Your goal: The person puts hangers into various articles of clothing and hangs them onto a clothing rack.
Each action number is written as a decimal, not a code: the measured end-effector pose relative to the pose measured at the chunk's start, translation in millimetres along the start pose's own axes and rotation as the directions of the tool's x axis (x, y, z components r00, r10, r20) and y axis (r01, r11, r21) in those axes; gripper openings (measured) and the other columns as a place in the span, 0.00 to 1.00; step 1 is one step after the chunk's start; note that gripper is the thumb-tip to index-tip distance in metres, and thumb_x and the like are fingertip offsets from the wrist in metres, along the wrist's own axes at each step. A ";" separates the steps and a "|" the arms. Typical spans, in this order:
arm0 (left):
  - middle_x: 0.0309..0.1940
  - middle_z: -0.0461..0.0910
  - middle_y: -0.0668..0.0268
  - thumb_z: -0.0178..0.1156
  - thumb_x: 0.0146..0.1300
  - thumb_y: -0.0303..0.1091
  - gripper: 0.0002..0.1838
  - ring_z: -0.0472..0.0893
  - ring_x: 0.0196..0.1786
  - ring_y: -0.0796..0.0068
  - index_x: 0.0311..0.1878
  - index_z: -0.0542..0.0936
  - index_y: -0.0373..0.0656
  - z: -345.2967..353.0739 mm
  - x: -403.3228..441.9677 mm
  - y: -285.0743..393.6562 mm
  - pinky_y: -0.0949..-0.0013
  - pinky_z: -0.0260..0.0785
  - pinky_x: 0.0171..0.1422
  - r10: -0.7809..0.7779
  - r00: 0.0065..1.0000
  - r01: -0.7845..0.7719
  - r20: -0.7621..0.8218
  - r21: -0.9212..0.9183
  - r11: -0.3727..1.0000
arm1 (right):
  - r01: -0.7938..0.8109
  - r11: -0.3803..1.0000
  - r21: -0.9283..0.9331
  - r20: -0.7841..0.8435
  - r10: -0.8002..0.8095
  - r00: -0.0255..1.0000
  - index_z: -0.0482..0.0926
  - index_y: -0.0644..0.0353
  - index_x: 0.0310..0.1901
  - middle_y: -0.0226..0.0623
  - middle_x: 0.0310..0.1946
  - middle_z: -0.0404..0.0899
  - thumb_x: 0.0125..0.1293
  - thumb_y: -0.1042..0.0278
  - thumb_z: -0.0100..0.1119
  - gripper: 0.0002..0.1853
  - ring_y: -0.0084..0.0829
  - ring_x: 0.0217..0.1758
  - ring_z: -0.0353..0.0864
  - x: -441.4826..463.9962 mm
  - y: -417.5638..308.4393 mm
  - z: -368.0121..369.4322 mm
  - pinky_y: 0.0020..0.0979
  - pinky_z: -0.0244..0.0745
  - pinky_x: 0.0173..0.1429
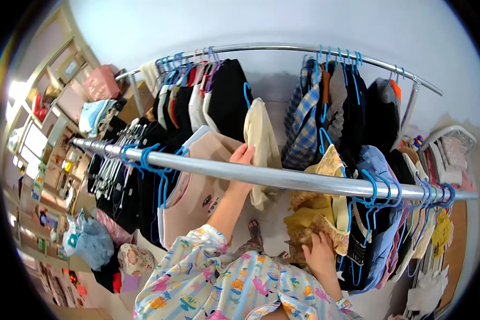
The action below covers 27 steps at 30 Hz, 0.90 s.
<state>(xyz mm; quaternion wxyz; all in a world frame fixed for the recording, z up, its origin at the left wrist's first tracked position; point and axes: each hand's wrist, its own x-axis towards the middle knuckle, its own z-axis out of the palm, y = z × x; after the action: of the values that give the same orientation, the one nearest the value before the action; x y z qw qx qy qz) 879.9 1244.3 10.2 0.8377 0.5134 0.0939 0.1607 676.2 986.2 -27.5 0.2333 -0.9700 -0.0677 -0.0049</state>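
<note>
My left hand [242,155] reaches under the front rail, its fingers closed on the edge of a cream garment [260,140]. A blue hanger [247,94] sticks up from that garment's top. Beside the wrist hangs a pale pink top [205,173] with a small dark print. On the right, my right hand [321,260] grips the lower part of a yellow patterned garment [325,226]; some fingertips are lost in its folds. The blue hook [324,141] of its hanger stands above the front rail, and I cannot tell whether it is hooked on anything.
The front rail [250,173] and back rail [282,47] both carry hung clothes. Bare blue hangers [149,157] sit bunched at left. Blue plastic bags [93,245] and shelves [42,184] stand further left. A white chair [453,130] piled with cloth is at right.
</note>
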 end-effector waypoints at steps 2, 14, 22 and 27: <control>0.37 0.80 0.70 0.56 0.70 0.31 0.11 0.76 0.37 0.82 0.48 0.79 0.34 9.1 34.1 -9.4 0.76 0.70 0.43 -0.016 0.999 0.015 0.034 0.023 1.000 | -0.167 0.979 0.113 0.148 0.150 0.978 0.70 0.64 0.60 0.58 0.54 0.73 0.63 0.62 0.60 0.25 0.58 0.60 0.70 6.8 -10.5 -12.7 0.47 0.69 0.63; 0.42 0.83 0.64 0.60 0.68 0.32 0.15 0.81 0.41 0.78 0.52 0.79 0.31 26.7 121.7 -13.7 0.74 0.74 0.48 -0.120 0.962 0.098 0.244 0.099 0.990 | -0.313 0.949 0.025 -0.007 0.314 0.949 0.65 0.66 0.63 0.61 0.52 0.73 0.64 0.60 0.58 0.29 0.58 0.52 0.77 68.4 -7.1 -10.4 0.49 0.74 0.55; 0.41 0.81 0.67 0.61 0.68 0.34 0.17 0.78 0.40 0.82 0.53 0.78 0.30 46.2 127.4 -25.6 0.78 0.70 0.46 -0.102 0.955 0.063 0.278 0.147 0.987 | 0.118 0.780 0.615 -0.113 -0.061 0.992 0.61 0.61 0.70 0.48 0.59 0.71 0.57 0.61 0.71 0.41 0.35 0.53 0.77 140.9 -35.4 18.6 0.33 0.75 0.55; 0.36 0.81 0.71 0.57 0.70 0.33 0.14 0.75 0.35 0.87 0.49 0.80 0.31 68.8 126.8 6.4 0.81 0.66 0.40 0.013 0.959 -0.051 0.284 0.127 0.991 | 0.084 0.861 0.503 -0.178 0.009 0.984 0.39 0.60 0.75 0.56 0.71 0.46 0.47 0.55 0.78 0.63 0.57 0.67 0.64 242.3 -79.4 114.8 0.41 0.65 0.68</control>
<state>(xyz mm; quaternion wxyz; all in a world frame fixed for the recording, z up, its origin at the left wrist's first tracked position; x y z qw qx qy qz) 1019.0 1236.3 48.2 0.8036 0.5874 -0.0246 0.0928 903.1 1139.5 -83.9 0.4854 -0.8686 -0.0649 -0.0763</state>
